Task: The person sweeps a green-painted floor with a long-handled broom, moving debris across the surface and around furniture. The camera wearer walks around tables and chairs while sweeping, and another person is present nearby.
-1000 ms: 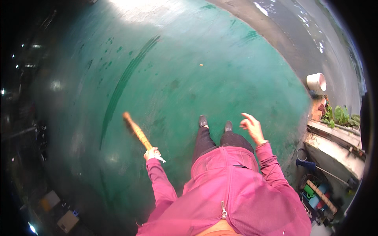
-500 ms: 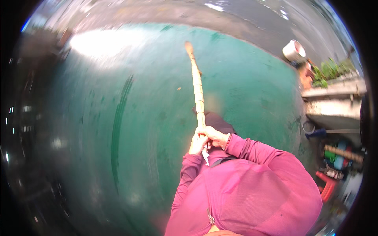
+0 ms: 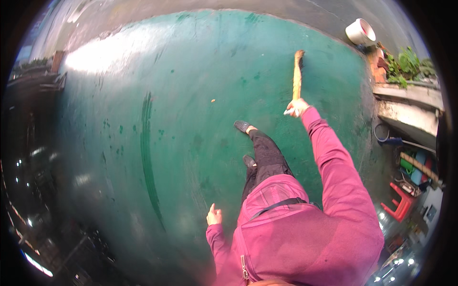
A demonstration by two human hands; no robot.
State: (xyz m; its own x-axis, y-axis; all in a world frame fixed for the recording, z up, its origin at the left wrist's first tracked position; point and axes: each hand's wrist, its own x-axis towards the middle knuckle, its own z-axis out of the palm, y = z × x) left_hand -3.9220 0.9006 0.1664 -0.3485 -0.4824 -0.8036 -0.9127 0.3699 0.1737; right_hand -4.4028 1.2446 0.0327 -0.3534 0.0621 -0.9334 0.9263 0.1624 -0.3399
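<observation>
My right hand (image 3: 297, 107) is stretched out ahead and to the right, closed around the near end of a long, pale yellow broom (image 3: 297, 78). A bit of white cord or cloth hangs out by that hand. The broom points away from me over the green floor (image 3: 200, 143), and its brownish far end seems to touch the floor. My left hand (image 3: 214, 215) hangs low beside my body, away from the broom. At least one finger sticks out and nothing shows in it; the other fingers are partly hidden.
A white bucket (image 3: 360, 32) stands at the far right, near potted green plants (image 3: 404, 64) on a concrete ledge (image 3: 408, 97). Below the ledge lie a red plastic stool (image 3: 400, 202) and mixed clutter. Dark wet streaks (image 3: 147, 157) and a small leaf-like scrap (image 3: 213, 100) mark the floor.
Both hands held the broom before. The left has let go and dropped down to the left, while the right has carried the broom out to the right. My feet now show.
</observation>
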